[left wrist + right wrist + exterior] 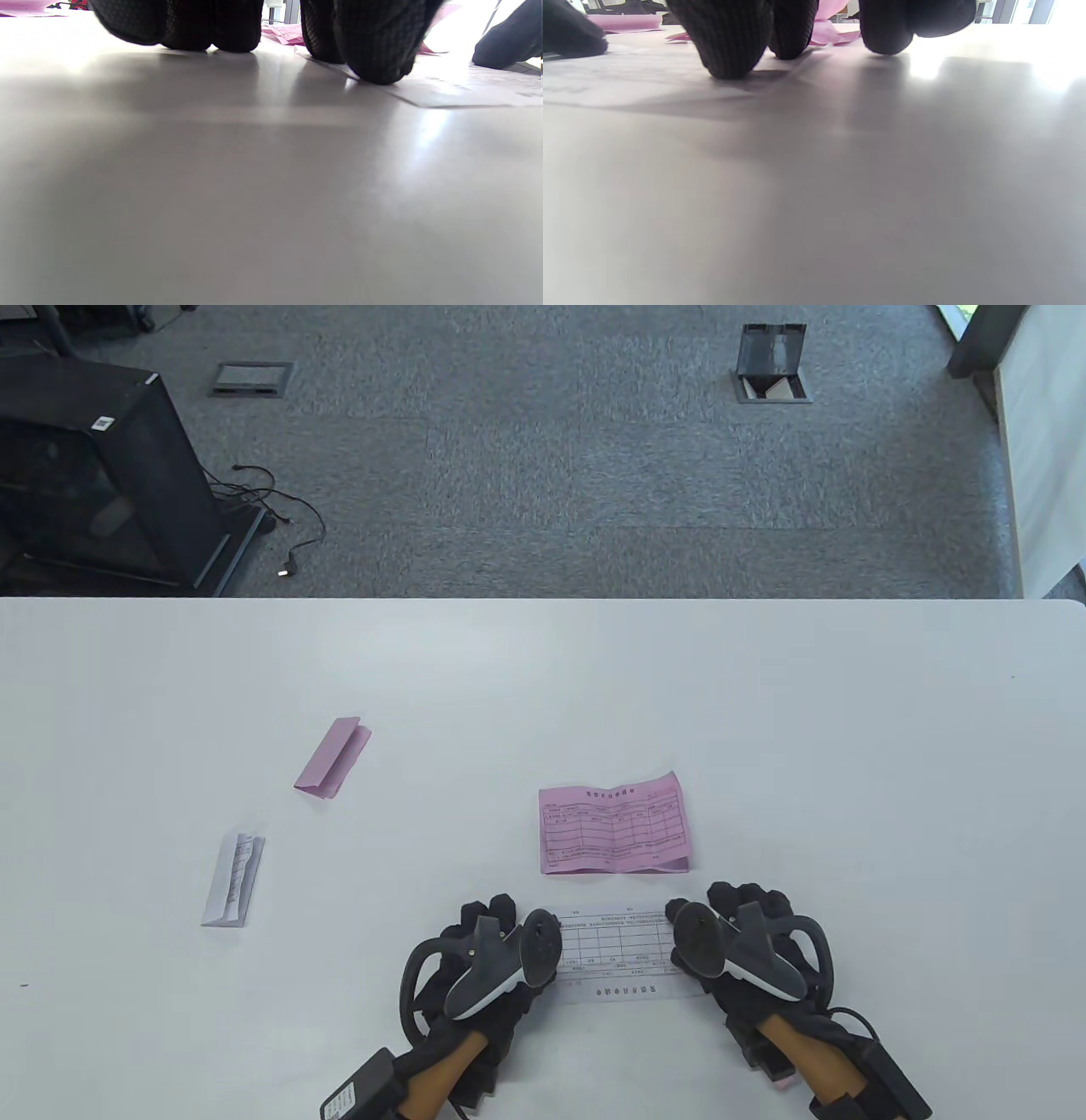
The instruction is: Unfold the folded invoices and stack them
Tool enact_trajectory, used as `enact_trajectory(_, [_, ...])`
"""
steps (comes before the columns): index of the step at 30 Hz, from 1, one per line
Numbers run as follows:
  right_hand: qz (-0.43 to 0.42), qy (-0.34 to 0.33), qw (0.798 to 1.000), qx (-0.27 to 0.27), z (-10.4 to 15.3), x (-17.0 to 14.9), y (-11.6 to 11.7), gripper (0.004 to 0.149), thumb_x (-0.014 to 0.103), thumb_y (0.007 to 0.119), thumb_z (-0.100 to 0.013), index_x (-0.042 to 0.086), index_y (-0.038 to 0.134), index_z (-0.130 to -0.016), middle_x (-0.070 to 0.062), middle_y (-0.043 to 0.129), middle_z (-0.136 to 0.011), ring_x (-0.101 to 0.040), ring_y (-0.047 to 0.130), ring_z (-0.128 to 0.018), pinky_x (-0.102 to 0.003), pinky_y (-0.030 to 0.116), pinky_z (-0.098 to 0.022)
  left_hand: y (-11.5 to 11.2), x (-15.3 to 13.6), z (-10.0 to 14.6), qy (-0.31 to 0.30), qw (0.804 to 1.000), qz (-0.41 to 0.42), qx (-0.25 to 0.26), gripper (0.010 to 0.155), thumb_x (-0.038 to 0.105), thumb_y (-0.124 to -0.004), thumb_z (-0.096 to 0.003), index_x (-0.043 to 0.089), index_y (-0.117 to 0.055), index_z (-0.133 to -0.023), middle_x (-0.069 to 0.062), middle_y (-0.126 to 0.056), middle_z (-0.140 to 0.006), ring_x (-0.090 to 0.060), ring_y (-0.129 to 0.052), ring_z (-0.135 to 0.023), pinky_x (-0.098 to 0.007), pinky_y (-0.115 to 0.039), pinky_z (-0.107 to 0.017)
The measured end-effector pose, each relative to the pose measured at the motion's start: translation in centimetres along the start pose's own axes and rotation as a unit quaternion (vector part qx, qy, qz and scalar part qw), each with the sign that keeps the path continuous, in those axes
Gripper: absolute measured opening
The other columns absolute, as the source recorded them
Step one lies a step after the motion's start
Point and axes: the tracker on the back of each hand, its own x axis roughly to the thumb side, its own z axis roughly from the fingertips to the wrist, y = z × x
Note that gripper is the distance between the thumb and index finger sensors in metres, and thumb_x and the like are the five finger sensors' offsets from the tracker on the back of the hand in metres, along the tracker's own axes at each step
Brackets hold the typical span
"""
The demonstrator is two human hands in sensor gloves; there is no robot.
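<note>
A white unfolded invoice (pixel 615 954) lies flat near the table's front edge, printed side up. My left hand (pixel 496 946) presses its left end and my right hand (pixel 738 942) presses its right end, fingers spread downward. In the left wrist view two fingertips (pixel 373 55) rest on the sheet's edge (pixel 458 91) and the others touch the bare table. In the right wrist view the fingertips (pixel 729 46) rest on the sheet (pixel 606 84). An unfolded pink invoice (pixel 612 823) lies just beyond it. A folded pink invoice (pixel 333 757) and a folded white invoice (pixel 232 880) lie to the left.
The white table (pixel 848 729) extends far to the right and back; its far edge runs across the middle of the table view. Beyond it is grey carpet with a black cabinet (pixel 102 466) at the left.
</note>
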Motion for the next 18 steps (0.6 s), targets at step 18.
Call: enact_trajectory(18, [-0.108, 0.038, 0.993, 0.024, 0.3, -1.4, 0.7, 0.072, 0.058, 0.065, -0.045, 0.028, 0.046, -0.107, -0.023, 0.047, -0.107, -0.049, 0.049, -0.093, -0.071, 0.041, -0.067, -0.1, -0.1, 0.0, 0.003, 1.000, 0.007, -0.010, 0.061, 0.051, -0.078, -0.0482, 0.046, -0.056, -0.106, -0.013, -0.043, -0.119, -0.043, -0.045, -0.106, -0.057, -0.055, -0.073])
